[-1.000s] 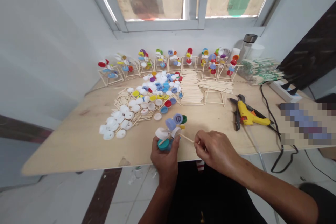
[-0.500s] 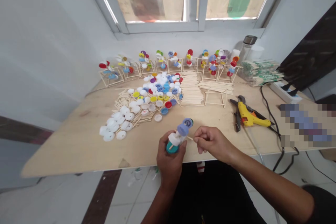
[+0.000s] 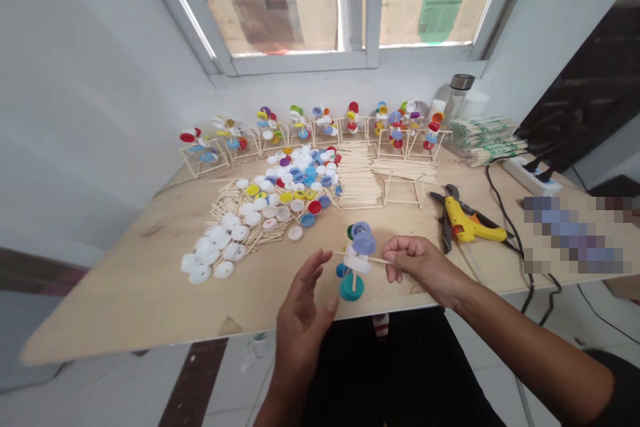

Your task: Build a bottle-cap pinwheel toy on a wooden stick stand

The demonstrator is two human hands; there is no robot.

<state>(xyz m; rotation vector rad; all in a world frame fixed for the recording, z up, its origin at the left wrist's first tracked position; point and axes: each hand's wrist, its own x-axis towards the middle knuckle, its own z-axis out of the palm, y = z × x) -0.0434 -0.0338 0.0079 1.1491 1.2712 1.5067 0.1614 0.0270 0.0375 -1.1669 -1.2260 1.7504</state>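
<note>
My right hand (image 3: 415, 263) pinches the right end of a thin wooden stick (image 3: 376, 260). On this stick hangs a pinwheel of bottle caps with a white hub (image 3: 357, 263). Short sticks join the hub to coloured caps: a lilac cap (image 3: 364, 243) at the top, a teal cap (image 3: 351, 287) at the bottom, and green, yellow and blue ones partly hidden behind. My left hand (image 3: 303, 313) is open beside the pinwheel, its fingers spread and curved. Its fingertips are close to the stick's left end; whether they touch it I cannot tell.
Loose bottle caps (image 3: 307, 220) and white discs (image 3: 205, 250) lie left of centre. Wooden sticks (image 3: 357, 177) and a stick frame (image 3: 404, 192) are behind my hands. Finished pinwheels (image 3: 300, 123) line the wall. A yellow glue gun (image 3: 467, 220) and a power strip (image 3: 533, 177) stand right.
My left hand has let go of the pinwheel and opened, moving left. The pinwheel now hangs on the stick in my right hand, turned somewhat. The camera view has shifted slightly.
</note>
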